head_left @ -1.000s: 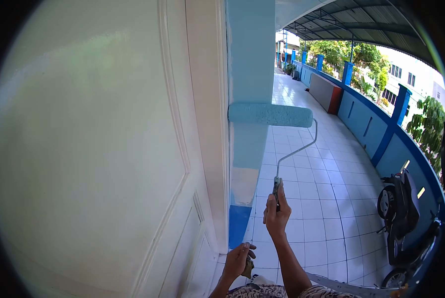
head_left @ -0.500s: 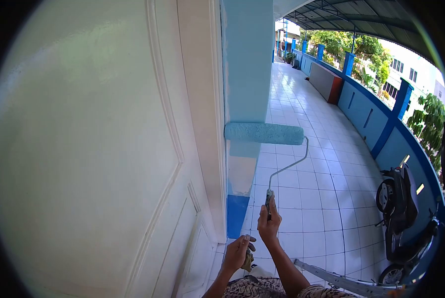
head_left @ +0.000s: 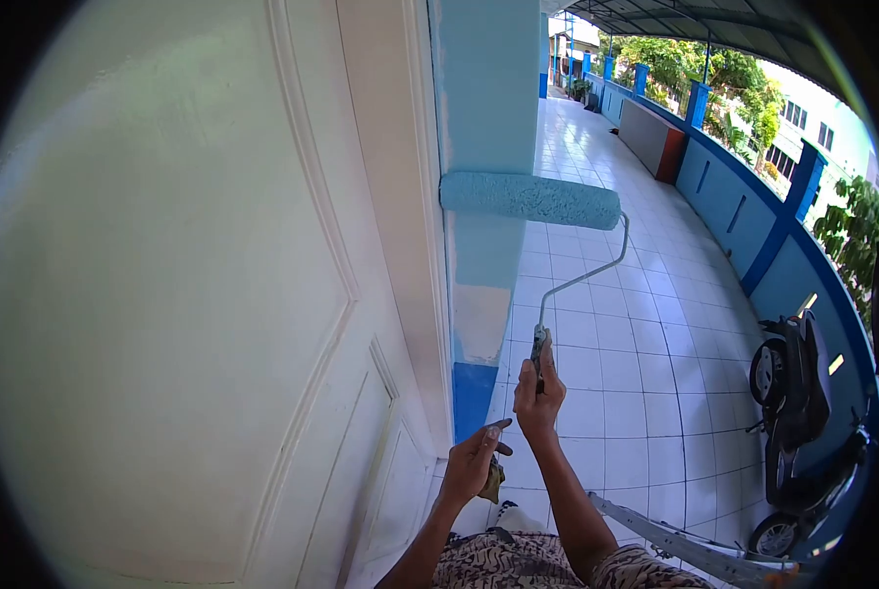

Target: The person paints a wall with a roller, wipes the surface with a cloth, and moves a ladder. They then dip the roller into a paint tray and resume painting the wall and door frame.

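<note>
I see a cream panelled door (head_left: 174, 294) beside a narrow light-blue wall (head_left: 485, 98). A paint roller (head_left: 530, 199) spans that wall and juts past its right edge, the right hand (head_left: 540, 395) wrapped firmly around its handle (head_left: 540, 341). The left hand (head_left: 471, 464) curls by a small olive bundle (head_left: 494, 483); whether it grips it, I can't tell.

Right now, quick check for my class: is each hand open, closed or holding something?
Left hand: partly closed, holding what looks like a crumpled cloth.
Right hand: closed, holding the paint roller.
</note>
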